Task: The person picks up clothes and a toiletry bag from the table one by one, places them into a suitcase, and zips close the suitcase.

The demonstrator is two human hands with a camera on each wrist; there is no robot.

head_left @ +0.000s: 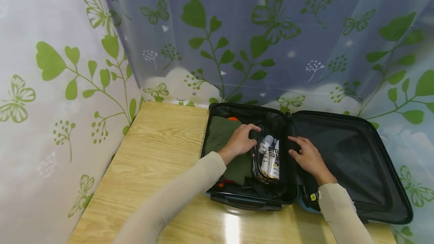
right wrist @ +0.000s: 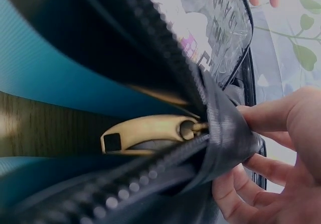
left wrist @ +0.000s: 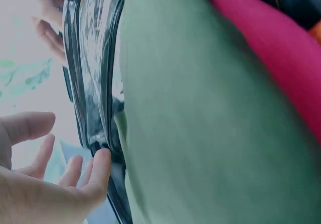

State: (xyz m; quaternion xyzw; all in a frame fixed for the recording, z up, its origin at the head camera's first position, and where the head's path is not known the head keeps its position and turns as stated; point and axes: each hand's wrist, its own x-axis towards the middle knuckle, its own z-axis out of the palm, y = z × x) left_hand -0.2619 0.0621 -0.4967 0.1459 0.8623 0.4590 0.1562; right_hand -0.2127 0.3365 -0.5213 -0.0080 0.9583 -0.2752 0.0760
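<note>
An open suitcase [head_left: 245, 206] lies on the table, and a clear toiletry bag [head_left: 266, 161] with black edging sits in its left half. White bottles and tubes show through the clear plastic. My left hand [head_left: 240, 140] is at the bag's upper left edge, thumb and fingers spread apart; in the left wrist view its fingertips [left wrist: 102, 156] are close to the bag's end. Over the suitcase's hinge side is my right hand [head_left: 309, 157], fingers loosely bent. The right wrist view has it by the dark lining flap [right wrist: 228, 128]; whether it touches that flap I cannot tell.
Folded dark green cloth [head_left: 217, 134] fills the left of the packed half, with a red cloth [left wrist: 271, 48] beside it. The lid [head_left: 342, 161] lies open to the right. A zipper pull [right wrist: 150, 131] hangs at the hinge. Patterned curtains [head_left: 217, 48] stand behind the wooden table [head_left: 152, 142].
</note>
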